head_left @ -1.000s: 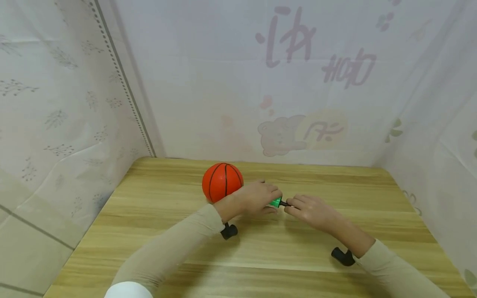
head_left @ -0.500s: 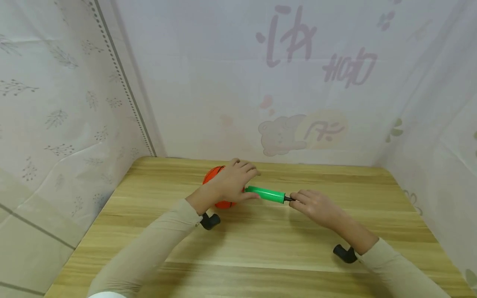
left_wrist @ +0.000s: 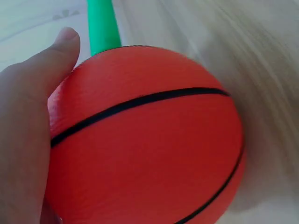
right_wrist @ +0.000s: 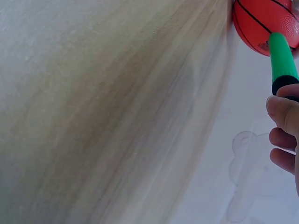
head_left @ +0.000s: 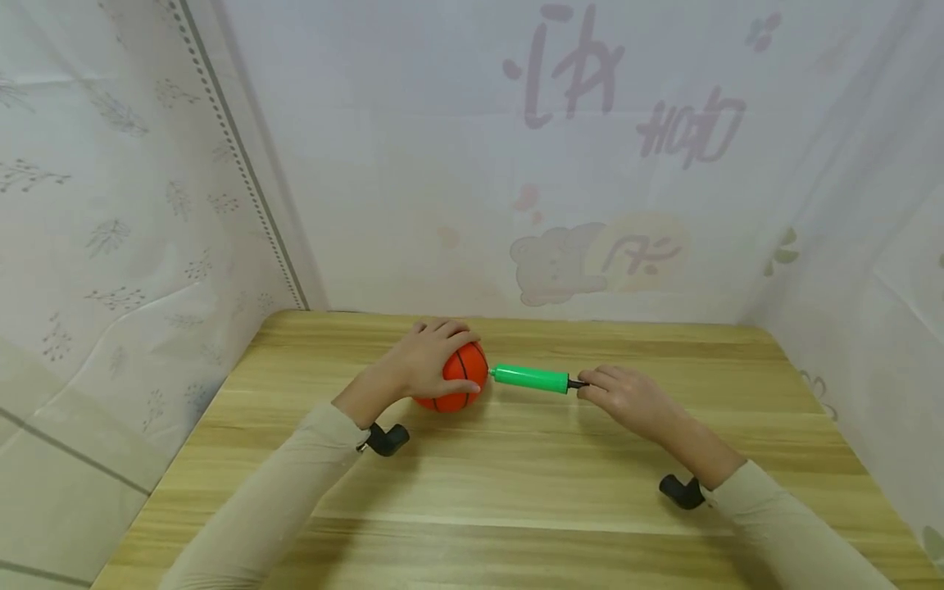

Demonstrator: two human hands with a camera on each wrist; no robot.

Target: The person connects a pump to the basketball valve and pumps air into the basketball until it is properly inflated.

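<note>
An orange-red toy basketball [head_left: 466, 370] with black lines sits toward the back of the wooden table. My left hand [head_left: 426, 360] grips it from the left, thumb on the near side and fingers over the top; the left wrist view shows the thumb along the ball [left_wrist: 149, 135]. To the right of the ball, a green hand pump [head_left: 531, 378] points its thin tip at the ball's right side, touching or nearly so. My right hand [head_left: 627, 401] holds the pump's black handle end, its fingers curled there in the right wrist view. Part of the handle is hidden by the fingers.
The wood-grain table [head_left: 516, 492] reaches back to a pale printed cloth [head_left: 406, 164]. More cloth hangs at the left and right sides. A black wrist-camera mount [head_left: 387, 440] sits under the left wrist, and another mount [head_left: 682, 492] under the right.
My left hand has let go of the green pump, moved left and taken hold of the basketball, which has turned. The right hand keeps the pump's handle and has shifted slightly right and back.
</note>
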